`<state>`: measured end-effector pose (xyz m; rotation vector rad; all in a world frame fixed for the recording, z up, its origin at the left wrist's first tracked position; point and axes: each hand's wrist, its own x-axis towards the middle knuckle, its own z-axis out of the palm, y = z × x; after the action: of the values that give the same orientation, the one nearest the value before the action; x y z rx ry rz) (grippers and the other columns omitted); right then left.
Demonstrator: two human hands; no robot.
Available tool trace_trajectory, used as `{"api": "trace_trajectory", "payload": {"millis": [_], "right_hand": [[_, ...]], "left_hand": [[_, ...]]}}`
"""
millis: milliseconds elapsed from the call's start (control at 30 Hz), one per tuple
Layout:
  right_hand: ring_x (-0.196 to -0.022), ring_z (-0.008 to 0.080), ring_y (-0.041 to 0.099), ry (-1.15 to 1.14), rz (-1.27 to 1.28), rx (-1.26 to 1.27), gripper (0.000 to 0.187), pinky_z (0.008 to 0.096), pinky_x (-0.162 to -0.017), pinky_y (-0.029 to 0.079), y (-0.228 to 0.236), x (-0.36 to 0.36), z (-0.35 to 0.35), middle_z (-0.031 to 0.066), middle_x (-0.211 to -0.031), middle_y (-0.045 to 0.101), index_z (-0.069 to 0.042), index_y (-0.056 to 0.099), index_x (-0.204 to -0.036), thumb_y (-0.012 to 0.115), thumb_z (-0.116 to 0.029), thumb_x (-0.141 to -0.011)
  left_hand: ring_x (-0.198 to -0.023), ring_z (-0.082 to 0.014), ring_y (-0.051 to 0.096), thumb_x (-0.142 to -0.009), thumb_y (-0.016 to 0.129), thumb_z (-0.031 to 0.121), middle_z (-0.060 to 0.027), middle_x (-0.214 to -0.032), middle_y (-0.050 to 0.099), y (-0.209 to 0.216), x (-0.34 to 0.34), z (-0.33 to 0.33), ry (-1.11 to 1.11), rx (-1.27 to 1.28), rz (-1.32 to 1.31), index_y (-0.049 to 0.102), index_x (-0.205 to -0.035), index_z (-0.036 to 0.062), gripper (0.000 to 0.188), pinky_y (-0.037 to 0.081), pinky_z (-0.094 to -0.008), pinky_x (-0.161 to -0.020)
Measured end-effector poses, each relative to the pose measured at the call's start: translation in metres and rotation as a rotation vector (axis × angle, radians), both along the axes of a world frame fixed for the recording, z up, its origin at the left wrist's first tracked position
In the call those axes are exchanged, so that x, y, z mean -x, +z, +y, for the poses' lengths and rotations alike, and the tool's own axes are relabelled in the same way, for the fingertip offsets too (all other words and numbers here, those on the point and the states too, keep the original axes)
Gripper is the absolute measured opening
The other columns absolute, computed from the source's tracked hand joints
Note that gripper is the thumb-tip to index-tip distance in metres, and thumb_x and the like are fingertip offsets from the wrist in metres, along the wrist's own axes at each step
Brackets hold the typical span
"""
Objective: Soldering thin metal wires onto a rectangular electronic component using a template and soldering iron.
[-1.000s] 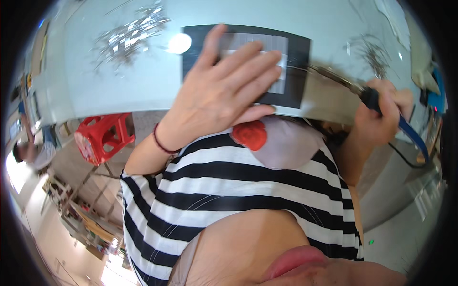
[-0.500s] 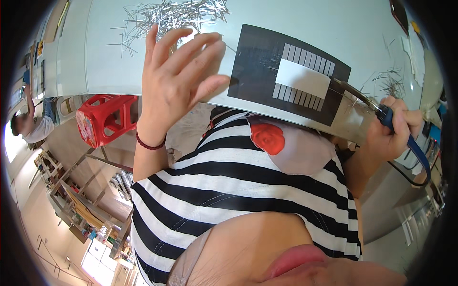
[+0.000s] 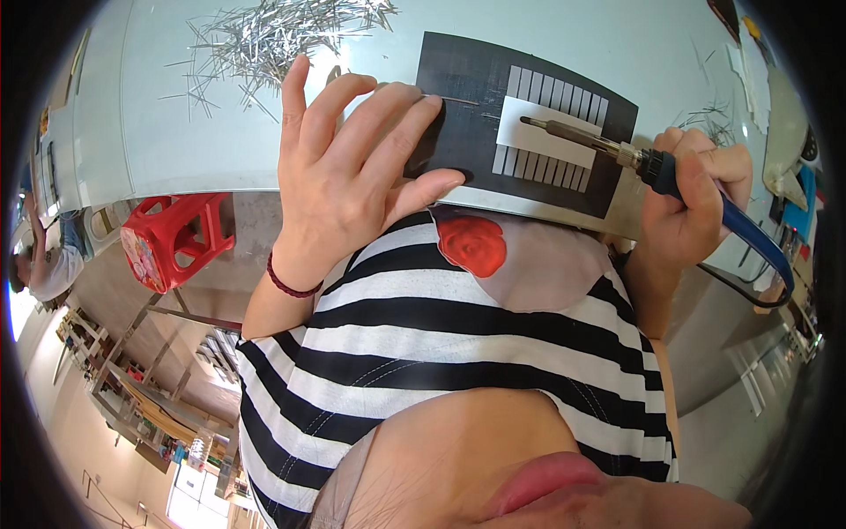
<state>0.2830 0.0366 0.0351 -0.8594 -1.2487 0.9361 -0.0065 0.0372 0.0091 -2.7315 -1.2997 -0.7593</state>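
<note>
My right hand (image 3: 692,189) is closed around a soldering iron (image 3: 656,167) with a blue cable. Its dark tip points left, over the left part of a white rectangular piece (image 3: 546,145); I cannot tell whether it touches. That piece lies across a row of narrow grey strips (image 3: 546,172), whose ends show above and below it on a black board (image 3: 449,141). My left hand (image 3: 344,167) reaches over the board's left edge, thumb apart from the fingers. A thin metal strip (image 3: 463,101) runs right from its index and middle fingertips, moving with the hand; the grip is partly hidden.
A heap of thin silvery strips (image 3: 264,44) lies on the pale table (image 3: 159,132) at the far left. More loose strips (image 3: 709,119) are at the right. A red plastic stool (image 3: 172,238) stands beyond the table edge. Another person (image 3: 57,264) is at the far left.
The soldering iron has moved left, its tip going from the white piece's right end toward its left. My left hand has lowered and shifted right, bringing the thin strip over the board.
</note>
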Motion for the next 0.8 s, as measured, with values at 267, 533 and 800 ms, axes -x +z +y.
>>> {"api": "trace_trajectory", "payload": {"millis": [267, 533, 800], "right_hand": [[-0.055, 0.0091, 0.024, -0.019, -0.109, 0.066, 0.017, 0.0295, -0.055, 0.024, 0.008, 0.009, -0.002, 0.0005, -0.059, 0.032, -0.005, 0.041, -0.080, 0.052, 0.002, -0.091], [-0.054, 0.0058, 0.028, -0.066, -0.013, 0.080, 0.025, 0.0278, -0.053, 0.025, 0.003, 0.010, -0.001, -0.0025, -0.060, 0.037, -0.005, 0.043, -0.076, 0.059, 0.012, -0.083], [-0.055, 0.0060, 0.029, -0.042, -0.028, 0.070, 0.023, 0.0269, -0.053, 0.026, -0.002, 0.018, -0.001, -0.0021, -0.061, 0.039, -0.005, 0.044, -0.077, 0.060, 0.011, -0.084]], "left_hand": [[-0.102, -0.0242, 0.057, -0.084, 0.071, 0.054, -0.0008, -0.109, 0.066, -0.001, -0.012, -0.006, -0.029, -0.006, -0.045, 0.074, -0.109, 0.0101, 0.050, 0.032, -0.0618, -0.114], [-0.099, -0.0227, 0.057, -0.087, 0.067, 0.054, 0.0008, -0.106, 0.065, -0.001, -0.015, -0.005, -0.014, -0.010, -0.036, 0.075, -0.115, 0.0136, 0.050, 0.032, -0.0627, -0.114], [-0.101, -0.0244, 0.054, -0.089, 0.061, 0.065, -0.0004, -0.104, 0.066, -0.004, -0.008, -0.007, 0.002, -0.062, 0.079, 0.077, -0.117, 0.0206, 0.055, 0.035, -0.0569, -0.114]]}}
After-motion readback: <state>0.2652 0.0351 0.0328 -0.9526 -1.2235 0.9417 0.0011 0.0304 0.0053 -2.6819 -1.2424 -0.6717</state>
